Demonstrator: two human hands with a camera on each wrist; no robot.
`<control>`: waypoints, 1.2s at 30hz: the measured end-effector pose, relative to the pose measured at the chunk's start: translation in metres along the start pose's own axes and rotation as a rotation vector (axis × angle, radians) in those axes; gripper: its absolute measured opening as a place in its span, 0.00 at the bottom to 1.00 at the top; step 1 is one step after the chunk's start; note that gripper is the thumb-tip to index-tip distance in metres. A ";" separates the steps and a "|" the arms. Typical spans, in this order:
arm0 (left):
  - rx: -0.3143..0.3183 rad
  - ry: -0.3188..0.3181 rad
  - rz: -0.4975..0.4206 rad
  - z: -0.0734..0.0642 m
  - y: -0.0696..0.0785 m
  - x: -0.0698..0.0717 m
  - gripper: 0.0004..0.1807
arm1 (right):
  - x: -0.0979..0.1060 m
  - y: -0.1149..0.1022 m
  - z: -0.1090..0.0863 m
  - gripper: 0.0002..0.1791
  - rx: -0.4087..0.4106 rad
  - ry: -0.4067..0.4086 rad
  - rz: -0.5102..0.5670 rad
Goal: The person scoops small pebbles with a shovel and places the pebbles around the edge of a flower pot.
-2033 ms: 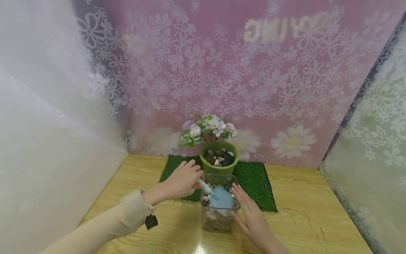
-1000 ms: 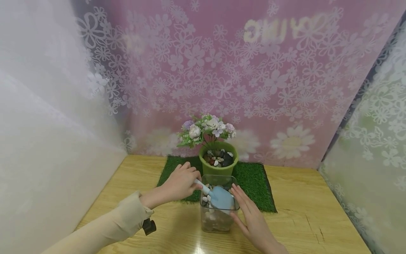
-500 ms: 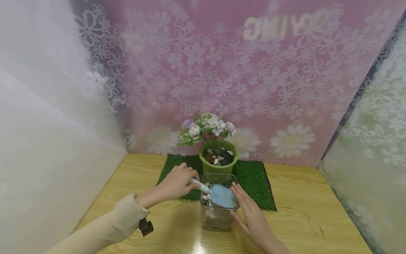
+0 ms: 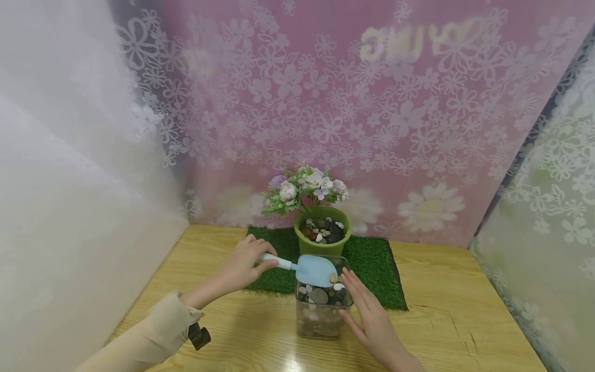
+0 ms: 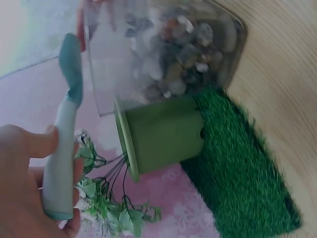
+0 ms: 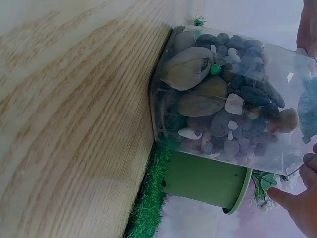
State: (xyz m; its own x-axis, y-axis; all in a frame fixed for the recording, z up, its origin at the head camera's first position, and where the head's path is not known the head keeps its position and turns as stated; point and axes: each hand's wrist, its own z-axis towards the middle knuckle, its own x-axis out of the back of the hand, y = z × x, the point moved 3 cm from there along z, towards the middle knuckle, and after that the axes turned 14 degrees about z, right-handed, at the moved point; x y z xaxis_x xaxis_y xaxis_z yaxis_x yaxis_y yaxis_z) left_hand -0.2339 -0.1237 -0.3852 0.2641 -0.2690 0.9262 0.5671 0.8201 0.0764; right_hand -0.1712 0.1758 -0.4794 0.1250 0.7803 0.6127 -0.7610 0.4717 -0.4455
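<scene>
My left hand (image 4: 241,264) holds a light-blue toy shovel (image 4: 316,270) by its pale handle (image 5: 60,163), thumb along one side. Its broad blade is over the back of a clear square container (image 4: 319,330), with a small tan pebble (image 4: 333,278) at the blade's front edge. Inside the container lie white, grey and dark pebbles (image 4: 318,296), also seen through its wall in the right wrist view. Against the container's right side my right hand (image 4: 372,323) rests, fingers straight and thumb apart, fingertips at the rim.
Right behind the container stands a green flowerpot (image 4: 304,246) with white and lilac flowers (image 4: 312,186) and stones in it. An artificial grass mat (image 4: 372,271) lies under the pot on the wooden table (image 4: 446,289). A flowered pink curtain (image 4: 279,103) hangs behind.
The shovel has risen out of the pebbles and back toward the pot, blade now above them with a pebble on it. My left hand has moved left and up; my right hand stays in place.
</scene>
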 end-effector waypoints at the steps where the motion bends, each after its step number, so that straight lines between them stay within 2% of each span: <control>1: 0.002 0.024 0.010 0.000 -0.001 0.001 0.08 | 0.000 0.000 0.000 0.45 0.000 0.001 -0.003; 6: 0.009 0.116 0.059 -0.001 -0.003 0.004 0.08 | 0.000 0.000 0.000 0.45 0.006 -0.001 -0.006; 13: 0.066 0.152 0.072 0.014 -0.011 -0.001 0.08 | 0.001 0.001 -0.001 0.39 0.020 0.007 -0.009; 17: 0.122 0.140 0.101 0.032 -0.015 -0.002 0.10 | 0.001 0.002 -0.001 0.41 0.027 0.011 -0.008; 19: 0.155 0.112 0.127 0.042 -0.016 -0.005 0.12 | 0.000 0.002 -0.001 0.43 0.029 0.013 -0.006; 21: 0.182 0.083 0.158 0.054 -0.016 -0.009 0.13 | -0.001 0.002 -0.001 0.42 0.030 0.014 -0.001; 24: 0.194 0.056 0.188 0.071 -0.014 -0.015 0.15 | -0.002 0.002 -0.002 0.41 0.021 0.013 -0.002; 27: 0.195 0.062 0.243 0.085 -0.010 -0.022 0.16 | -0.003 0.001 -0.002 0.40 0.008 0.005 -0.004; 31: 0.177 0.105 0.379 0.101 -0.002 -0.034 0.18 | -0.002 0.000 -0.002 0.40 0.002 -0.001 -0.005; 36: 0.072 0.199 0.588 0.123 0.013 -0.043 0.18 | 0.000 0.001 -0.002 0.42 0.000 0.005 -0.013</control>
State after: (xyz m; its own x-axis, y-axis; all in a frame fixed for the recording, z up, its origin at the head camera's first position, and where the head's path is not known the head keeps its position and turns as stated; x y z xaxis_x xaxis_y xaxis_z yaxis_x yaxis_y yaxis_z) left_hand -0.3343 -0.0390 -0.3788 0.6601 0.1542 0.7351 0.2311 0.8895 -0.3941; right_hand -0.1706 0.1768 -0.4808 0.1378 0.7761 0.6153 -0.7591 0.4818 -0.4378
